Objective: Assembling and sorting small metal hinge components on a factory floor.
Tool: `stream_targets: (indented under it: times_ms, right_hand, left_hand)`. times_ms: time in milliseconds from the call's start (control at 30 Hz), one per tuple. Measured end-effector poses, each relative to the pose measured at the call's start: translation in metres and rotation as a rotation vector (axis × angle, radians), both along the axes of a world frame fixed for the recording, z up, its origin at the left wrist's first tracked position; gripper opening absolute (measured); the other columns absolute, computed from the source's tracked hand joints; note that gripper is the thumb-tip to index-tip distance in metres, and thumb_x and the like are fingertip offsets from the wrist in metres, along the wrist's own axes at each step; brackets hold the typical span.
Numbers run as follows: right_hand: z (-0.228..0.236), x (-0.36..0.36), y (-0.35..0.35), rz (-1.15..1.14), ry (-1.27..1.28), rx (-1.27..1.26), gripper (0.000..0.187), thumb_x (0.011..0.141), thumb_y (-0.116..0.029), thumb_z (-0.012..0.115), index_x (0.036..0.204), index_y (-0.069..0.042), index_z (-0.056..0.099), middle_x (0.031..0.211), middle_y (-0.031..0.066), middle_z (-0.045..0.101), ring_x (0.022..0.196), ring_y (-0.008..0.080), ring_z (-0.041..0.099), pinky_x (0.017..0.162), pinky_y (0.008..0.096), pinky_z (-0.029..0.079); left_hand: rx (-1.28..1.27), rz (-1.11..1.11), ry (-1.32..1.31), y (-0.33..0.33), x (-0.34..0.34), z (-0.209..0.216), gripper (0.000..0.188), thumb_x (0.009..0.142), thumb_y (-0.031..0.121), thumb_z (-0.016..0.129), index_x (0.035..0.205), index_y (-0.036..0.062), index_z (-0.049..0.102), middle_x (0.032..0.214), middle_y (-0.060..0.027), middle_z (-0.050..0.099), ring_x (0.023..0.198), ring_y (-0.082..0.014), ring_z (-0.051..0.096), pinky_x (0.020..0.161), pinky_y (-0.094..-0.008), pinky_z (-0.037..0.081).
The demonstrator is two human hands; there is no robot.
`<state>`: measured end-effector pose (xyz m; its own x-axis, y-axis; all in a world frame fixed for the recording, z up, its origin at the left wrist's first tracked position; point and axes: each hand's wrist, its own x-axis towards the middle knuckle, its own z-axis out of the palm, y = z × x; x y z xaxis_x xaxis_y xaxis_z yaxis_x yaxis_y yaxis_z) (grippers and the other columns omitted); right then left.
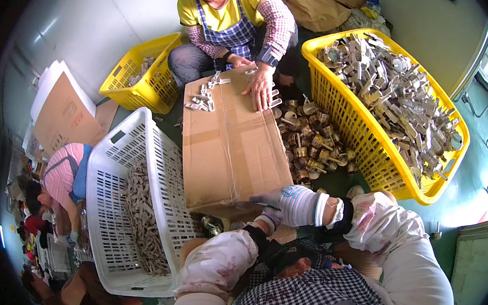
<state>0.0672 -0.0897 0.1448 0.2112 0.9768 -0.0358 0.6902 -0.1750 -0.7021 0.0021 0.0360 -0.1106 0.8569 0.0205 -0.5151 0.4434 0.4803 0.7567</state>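
My right hand point(299, 204), in a striped knit glove, lies across my left hand point(269, 216) at the near edge of a brown cardboard box point(231, 170). The fingers of my right hand look closed over the left; what they grip, if anything, is hidden. My left hand, also gloved, is mostly covered, and its fingers do not show clearly. On the far end of the box lies a small pile of silvery metal pieces point(201, 102). Across from me, a person's hand point(260, 87) rests at the box's far right edge by more metal pieces.
A white basket point(160, 182) of thin metal parts stands left. On the right a yellow basket point(363, 143) is heaped with metal parts; several brass-coloured cylinders point(315, 147) with stems lie beside the box. Another yellow basket point(153, 96) stands far left. Another person point(65, 172) bends over at left.
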Motion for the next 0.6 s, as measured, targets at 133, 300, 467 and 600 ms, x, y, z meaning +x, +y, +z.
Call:
stream_targets:
  times_ms: [133,300,467,600]
  right_hand:
    - [0.030,0.011,-0.014,0.004,-0.083,-0.108,0.048,0.082,-0.017,0.055,0.129,-0.015,0.046,0.095,0.0191,0.063,0.087,0.0358,0.061,0.075,0.0415,0.050]
    - [0.010,0.025,-0.022,0.001,-0.145,-0.185,0.046,0.081,-0.014,0.056,0.126,-0.010,0.048,0.094,0.0184,0.063,0.087,0.0348,0.062,0.076,0.0402,0.049]
    - [0.016,0.030,-0.032,0.011,-0.145,-0.186,0.039,0.084,-0.017,0.053,0.123,-0.010,0.050,0.094,0.0180,0.063,0.086,0.0351,0.061,0.075,0.0415,0.049]
    - [0.017,0.032,-0.037,-0.021,-0.121,-0.224,0.032,0.087,-0.021,0.050,0.117,-0.009,0.052,0.091,0.0171,0.063,0.085,0.0356,0.061,0.074,0.0421,0.049]
  left_hand:
    - [0.068,-0.055,0.013,-0.003,0.005,0.005,0.030,0.090,0.016,0.045,0.118,0.0098,0.054,0.113,-0.0052,0.058,0.104,-0.0186,0.053,0.089,-0.0297,0.043]
    - [0.144,-0.132,0.025,-0.002,0.005,0.010,0.029,0.090,0.015,0.046,0.117,0.0091,0.055,0.112,-0.0051,0.059,0.103,-0.0186,0.054,0.089,-0.0296,0.043]
    - [0.218,-0.187,0.032,0.001,-0.002,0.015,0.028,0.089,0.013,0.047,0.116,0.0084,0.056,0.110,-0.0050,0.060,0.102,-0.0186,0.054,0.088,-0.0296,0.043]
    - [0.276,-0.224,0.029,0.001,-0.002,0.021,0.028,0.089,0.012,0.048,0.115,0.0079,0.057,0.109,-0.0049,0.060,0.101,-0.0186,0.055,0.087,-0.0295,0.044]
